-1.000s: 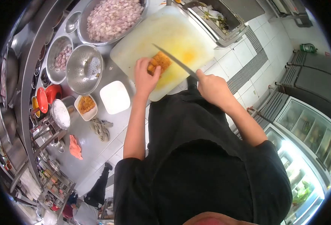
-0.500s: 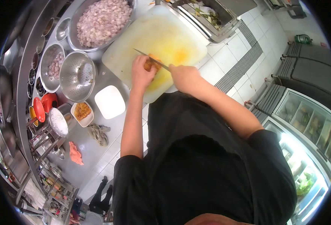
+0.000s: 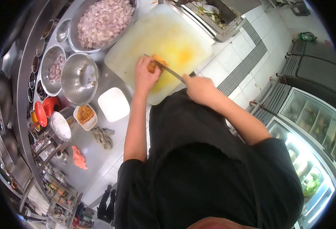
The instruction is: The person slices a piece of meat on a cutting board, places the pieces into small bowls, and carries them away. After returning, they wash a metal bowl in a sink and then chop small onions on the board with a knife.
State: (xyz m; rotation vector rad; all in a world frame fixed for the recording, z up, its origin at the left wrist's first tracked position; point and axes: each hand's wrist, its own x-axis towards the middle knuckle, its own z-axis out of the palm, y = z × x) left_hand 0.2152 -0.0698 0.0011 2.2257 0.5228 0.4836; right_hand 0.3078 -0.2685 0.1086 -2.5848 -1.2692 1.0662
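On the yellow-stained white cutting board (image 3: pixel 137 42) lies an orange-brown fried piece of food (image 3: pixel 160 60); its exact kind is not clear. My left hand (image 3: pixel 146 73) presses its curled fingers on the near-left side of this piece. My right hand (image 3: pixel 201 88) is wrapped around the handle of a kitchen knife (image 3: pixel 173 73), at the board's right edge. The blade runs slantwise over the piece, its tip beyond my left fingertips. Whether the edge is in the food or just above it cannot be seen.
Left of the board stand a big bowl of peeled shallots (image 3: pixel 105 23), a colander (image 3: pixel 78 78), a smaller bowl of shallots (image 3: pixel 53 70) and a white square dish (image 3: pixel 113 104). A white bowl (image 3: pixel 85 117) holds a similar fried piece. A scrap bin (image 3: pixel 208 17) is at the upper right.
My right hand has drawn the knife back to the right and slightly down, so its tip reaches less far past the food. My left hand stays on the piece.
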